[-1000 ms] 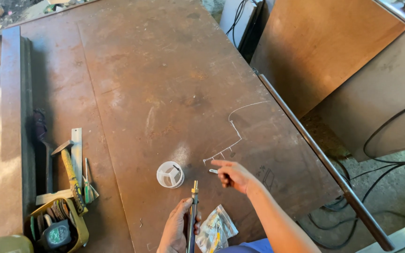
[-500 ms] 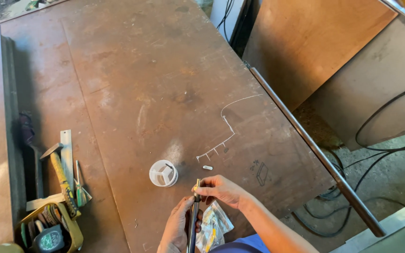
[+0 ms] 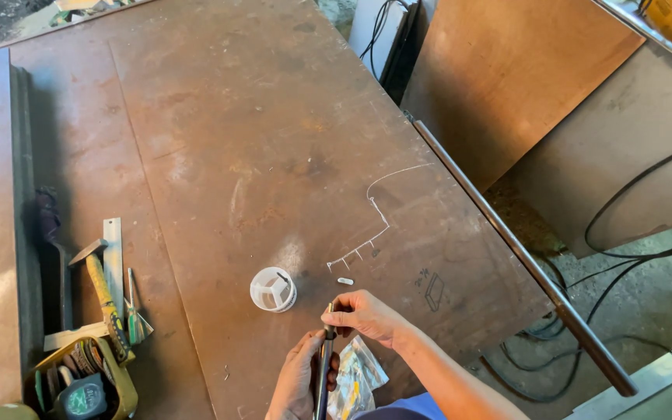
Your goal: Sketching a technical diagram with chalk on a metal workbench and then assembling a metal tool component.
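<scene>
My left hand (image 3: 299, 379) grips a thin dark rod-like tool (image 3: 324, 372) held upright near the bottom edge of the head view. My right hand (image 3: 363, 315) pinches the tool's top tip with its fingers. A clear plastic bag (image 3: 355, 377) with small parts lies on the rusty steel table (image 3: 219, 140) just under both hands. A white plastic spool (image 3: 273, 289) stands left of the right hand. A small white chalk stub (image 3: 345, 281) lies beside a chalk outline (image 3: 375, 218) drawn on the plate.
At the left lie a hammer (image 3: 99, 284), a steel ruler (image 3: 113, 260), a green-handled tool (image 3: 132, 315) and a yellow holder (image 3: 79, 381) with a tape measure. A steel rail (image 3: 507, 249) lines the table's right edge. Black cables (image 3: 631, 233) lie on the floor; plates lean behind.
My right hand left the chalk stub on the plate beside the outline and came back to the tip of the tool. The view has shifted slightly.
</scene>
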